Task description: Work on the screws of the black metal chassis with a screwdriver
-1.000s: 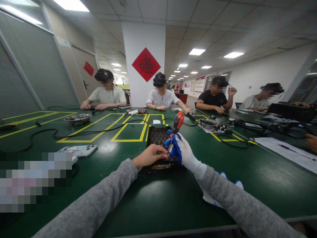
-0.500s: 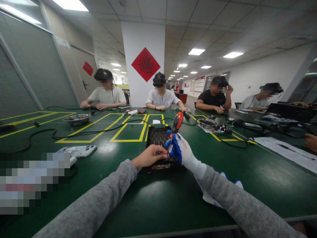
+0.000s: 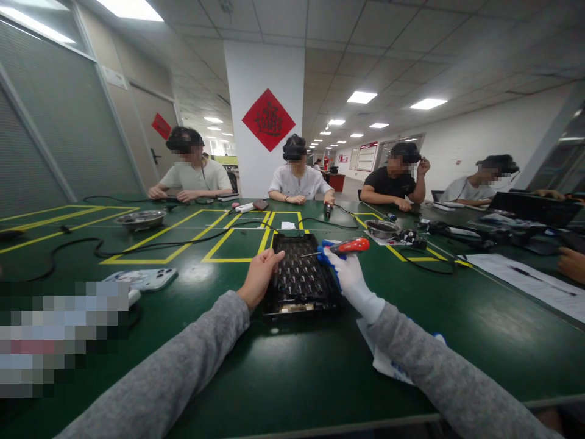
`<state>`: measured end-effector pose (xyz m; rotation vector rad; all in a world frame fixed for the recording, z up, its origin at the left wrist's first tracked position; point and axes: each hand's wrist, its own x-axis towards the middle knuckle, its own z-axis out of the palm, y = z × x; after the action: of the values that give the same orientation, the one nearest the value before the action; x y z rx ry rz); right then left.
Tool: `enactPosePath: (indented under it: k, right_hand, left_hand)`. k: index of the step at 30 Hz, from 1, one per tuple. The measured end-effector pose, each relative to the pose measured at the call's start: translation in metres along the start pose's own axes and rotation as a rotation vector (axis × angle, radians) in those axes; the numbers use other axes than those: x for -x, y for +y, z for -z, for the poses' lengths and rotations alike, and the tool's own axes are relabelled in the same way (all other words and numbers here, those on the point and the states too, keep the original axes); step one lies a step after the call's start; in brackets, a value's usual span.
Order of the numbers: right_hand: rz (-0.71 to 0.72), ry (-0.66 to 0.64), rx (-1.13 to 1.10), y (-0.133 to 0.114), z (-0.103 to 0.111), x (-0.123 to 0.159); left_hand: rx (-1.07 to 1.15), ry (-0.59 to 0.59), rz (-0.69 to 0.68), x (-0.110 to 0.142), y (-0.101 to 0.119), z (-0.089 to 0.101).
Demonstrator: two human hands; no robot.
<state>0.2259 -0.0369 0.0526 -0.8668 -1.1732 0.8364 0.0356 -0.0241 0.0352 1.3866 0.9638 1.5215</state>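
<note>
A black flat device (image 3: 299, 277) with rows of small parts lies on the green table in front of me. My bare left hand (image 3: 258, 277) grips its left edge, fingers curled over the rim. My right hand (image 3: 343, 272), in a white and blue glove, holds a red-handled screwdriver (image 3: 345, 247) nearly level above the device's right side, the shaft pointing left over the device.
A phone (image 3: 146, 278) lies at my left, a spare glove (image 3: 393, 360) under my right forearm. Black cables (image 3: 137, 247), yellow tape lines and two metal bowls (image 3: 141, 218) cross the table. Several people sit opposite; a hand (image 3: 571, 263) and papers (image 3: 525, 281) are at the right.
The screwdriver went from upright on the device's near edge to lying level above its far right. My left hand moved from the near middle to the left edge.
</note>
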Motion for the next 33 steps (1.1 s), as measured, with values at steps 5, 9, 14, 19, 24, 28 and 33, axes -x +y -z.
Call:
enactPosePath:
  k: [5,9,14,19,24,28,33]
  right_hand:
    - [-0.004,0.004,0.348,0.008,0.003,0.003]
    - [-0.009,-0.003,0.422,0.004,0.003,0.006]
    - [0.003,-0.025,0.439,0.005,0.003,0.007]
    - [-0.031,0.058,0.171,0.015,0.004,0.001]
    - [-0.165,0.146,-0.142,0.026,0.006,-0.005]
    - [-0.225,0.157,-0.261,0.028,0.006,-0.007]
    - [-0.222,0.157,-0.296,0.022,0.004,-0.005]
  left_hand:
    - [-0.035,-0.071,-0.039,0.003,-0.002,0.001]
    - [-0.080,-0.075,-0.046,0.003,-0.002,-0.001]
    - [-0.184,-0.116,-0.049,0.003,-0.002,-0.002]
    - [-0.464,-0.095,-0.209,0.002,-0.001,0.002]
    - [-0.611,-0.248,-0.197,-0.001,-0.009,0.005]
    - [-0.685,-0.286,-0.208,-0.001,-0.013,0.005]
    - [-0.688,-0.301,-0.192,0.000,-0.012,0.005]
